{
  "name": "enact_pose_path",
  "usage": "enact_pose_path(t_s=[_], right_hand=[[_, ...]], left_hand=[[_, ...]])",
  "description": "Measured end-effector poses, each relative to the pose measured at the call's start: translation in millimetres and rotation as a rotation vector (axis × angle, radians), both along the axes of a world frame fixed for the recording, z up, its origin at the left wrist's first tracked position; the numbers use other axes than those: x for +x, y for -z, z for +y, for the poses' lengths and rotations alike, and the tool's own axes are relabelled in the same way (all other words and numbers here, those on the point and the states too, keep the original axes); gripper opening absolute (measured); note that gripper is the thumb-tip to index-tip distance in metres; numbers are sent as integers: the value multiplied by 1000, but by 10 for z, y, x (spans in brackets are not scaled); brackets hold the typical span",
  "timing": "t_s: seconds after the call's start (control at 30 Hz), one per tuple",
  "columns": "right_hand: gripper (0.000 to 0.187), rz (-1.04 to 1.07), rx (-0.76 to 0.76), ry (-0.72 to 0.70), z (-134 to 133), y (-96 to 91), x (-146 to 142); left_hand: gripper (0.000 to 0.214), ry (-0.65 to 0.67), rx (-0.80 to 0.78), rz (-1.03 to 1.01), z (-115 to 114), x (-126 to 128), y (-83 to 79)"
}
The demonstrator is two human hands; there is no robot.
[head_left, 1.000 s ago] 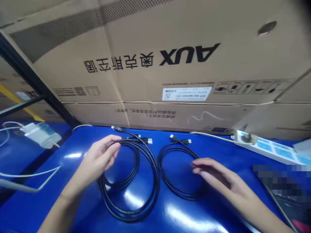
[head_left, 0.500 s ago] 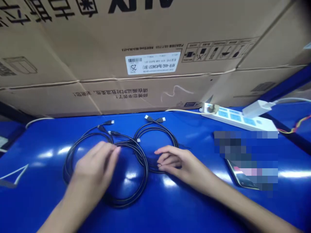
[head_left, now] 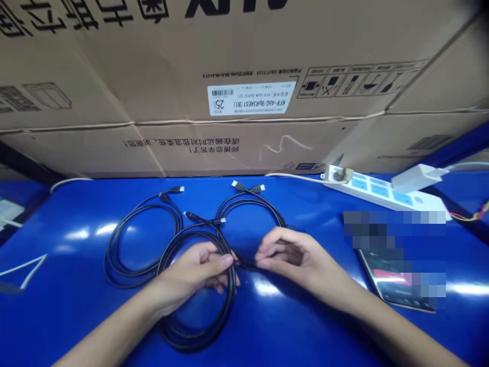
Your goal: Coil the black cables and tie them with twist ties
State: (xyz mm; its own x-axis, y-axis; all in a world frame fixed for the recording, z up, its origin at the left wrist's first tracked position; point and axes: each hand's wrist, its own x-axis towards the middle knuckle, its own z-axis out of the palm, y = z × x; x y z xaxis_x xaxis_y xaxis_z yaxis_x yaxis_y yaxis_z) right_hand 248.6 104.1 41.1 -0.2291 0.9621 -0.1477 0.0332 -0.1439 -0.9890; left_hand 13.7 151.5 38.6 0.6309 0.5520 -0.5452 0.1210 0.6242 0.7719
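Observation:
Three coiled black cables with connector ends lie on the blue tabletop. My left hand (head_left: 208,267) grips the front cable coil (head_left: 187,344) at its right side, thumb on top and fingers beneath. Close by on the right, my right hand (head_left: 288,255) has thumb and fingertips pinched together at the lower edge of the right cable coil (head_left: 273,208). A dark strand runs between the two hands; what exactly the right fingertips hold is unclear. The left cable coil (head_left: 110,255) rests untouched, partly behind my left forearm.
A large cardboard box (head_left: 153,92) stands along the back edge. At the right is a white power strip (head_left: 431,205) with a white adapter (head_left: 412,179) plugged in. In front of it lies a phone (head_left: 401,285), partly pixelated. A white cord (head_left: 30,272) is at the left.
My left hand has turned and moved right and down, taking hold of the front coil, which has shifted slightly. My right hand has moved slightly right, its fingertips closing by the right coil.

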Motion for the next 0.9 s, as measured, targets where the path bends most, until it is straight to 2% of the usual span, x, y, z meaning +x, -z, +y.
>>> enact_pose_path(t_s=[0.1,0.2,0.3,0.37,0.53,0.7,0.9], right_hand=[[14,-105,196,43,-1,44,1],[5,-180,473,75,-14,74,0],[16,-252,701,84,-28,83,-1],[21,-273,782,74,-30,79,-1],[24,-393,902,56,-10,80,5],[27,-531,921,18,3,168,37],[15,-679,931,-46,-12,215,16]], left_hand=[[41,-12,51,-48,-2,-21,49],[43,-21,51,-72,2,-34,96],[43,-23,19,-79,1,-37,142],[45,-25,38,-51,2,-33,173],[51,-16,163,42,16,-16,197],[50,-20,153,25,7,-12,166],[52,-82,113,-5,-9,5,191]])
